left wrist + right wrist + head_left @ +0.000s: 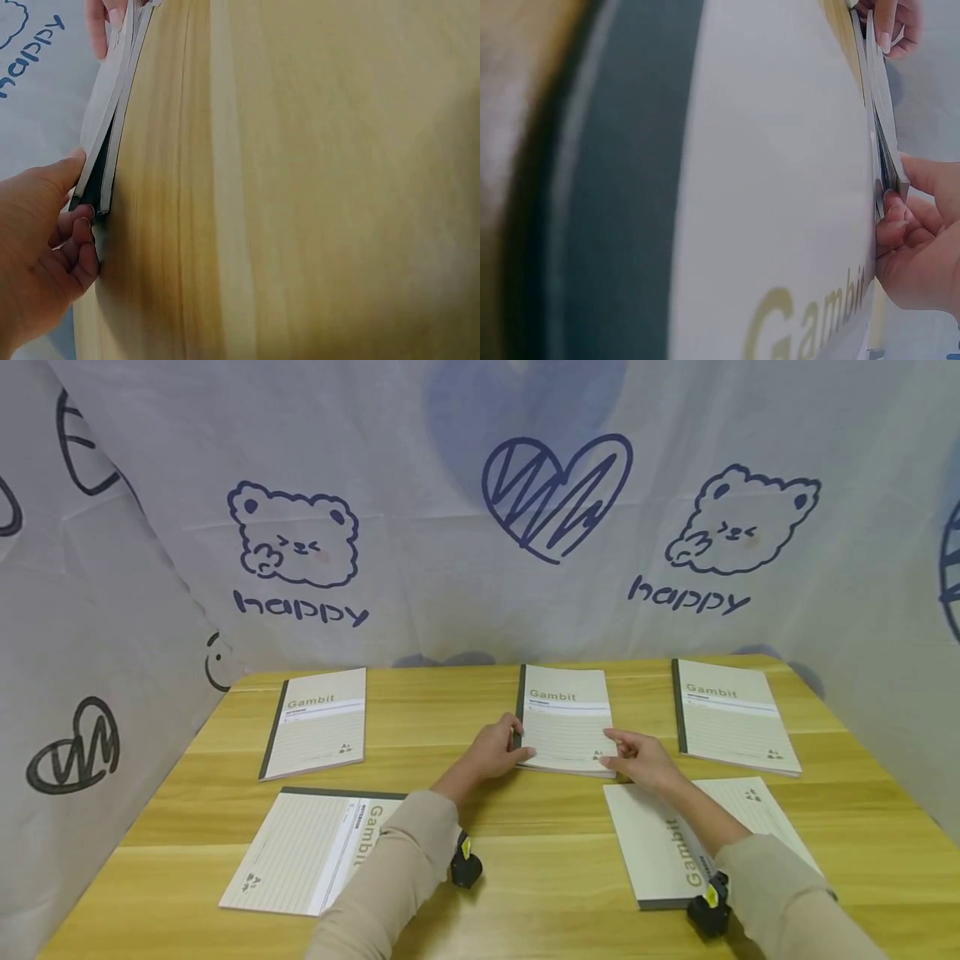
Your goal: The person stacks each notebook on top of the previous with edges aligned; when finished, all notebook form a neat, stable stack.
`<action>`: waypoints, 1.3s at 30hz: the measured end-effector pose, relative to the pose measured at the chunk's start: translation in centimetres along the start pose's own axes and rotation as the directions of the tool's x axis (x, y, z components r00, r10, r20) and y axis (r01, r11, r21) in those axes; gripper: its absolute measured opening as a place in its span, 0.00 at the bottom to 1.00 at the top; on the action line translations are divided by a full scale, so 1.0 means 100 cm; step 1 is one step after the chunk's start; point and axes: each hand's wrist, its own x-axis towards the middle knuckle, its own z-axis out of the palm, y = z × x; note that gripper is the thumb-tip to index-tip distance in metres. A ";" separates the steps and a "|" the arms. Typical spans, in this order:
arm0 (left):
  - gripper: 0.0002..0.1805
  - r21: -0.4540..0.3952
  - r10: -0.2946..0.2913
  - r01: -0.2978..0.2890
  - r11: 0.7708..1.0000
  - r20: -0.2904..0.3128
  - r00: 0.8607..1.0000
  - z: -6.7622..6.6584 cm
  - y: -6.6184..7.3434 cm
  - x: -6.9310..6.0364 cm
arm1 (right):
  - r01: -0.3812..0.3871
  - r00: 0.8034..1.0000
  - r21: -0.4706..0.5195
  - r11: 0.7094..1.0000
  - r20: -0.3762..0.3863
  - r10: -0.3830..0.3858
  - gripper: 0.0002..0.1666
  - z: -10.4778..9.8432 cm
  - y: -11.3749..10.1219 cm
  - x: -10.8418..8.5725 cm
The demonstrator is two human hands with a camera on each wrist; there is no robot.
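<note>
A Gambit notebook (pixel 564 722) with a dark spine is at the back middle of the table, held at its near corners by both hands. My left hand (pixel 491 748) grips the spine-side corner, thumb on the cover and fingers at the edge. My right hand (pixel 647 762) pinches the opposite corner. In the left wrist view this upper notebook (pixel 103 124) is tilted slightly up from a second notebook (pixel 111 169) beneath it, with a dark gap between. The right wrist view shows the right hand (pixel 922 236) with fingers under the upper notebook's edge.
Matching notebooks lie at the back left (pixel 318 727) and back right (pixel 735 718). Two more lie sideways, one front left (pixel 300 852) partly under the left sleeve, one front right (pixel 645 835) beneath the right forearm. A printed white curtain (pixel 435 552) hangs behind the wooden table (pixel 540 877).
</note>
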 end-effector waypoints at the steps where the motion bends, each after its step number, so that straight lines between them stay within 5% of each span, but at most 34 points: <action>1: 0.17 0.011 -0.001 0.001 1.000 0.001 1.000 0.000 0.000 0.000 | 0.000 1.000 -0.007 1.000 -0.002 0.000 0.32 0.000 0.000 0.000; 15: 0.17 0.117 -0.002 0.001 0.993 0.011 1.000 0.001 0.000 -0.002 | 0.078 0.997 -0.131 0.988 0.023 -0.076 0.32 0.003 0.003 -0.001; 22: 0.15 0.138 0.028 -0.026 0.990 -0.017 0.999 0.003 0.000 -0.005 | 0.185 0.982 -0.245 0.952 0.021 -0.185 0.29 0.008 0.005 -0.003; 39: 0.15 0.145 -0.010 0.011 0.989 -0.010 1.000 0.007 -0.001 -0.004 | 0.224 0.972 -0.353 0.908 0.010 -0.236 0.27 0.014 0.007 -0.008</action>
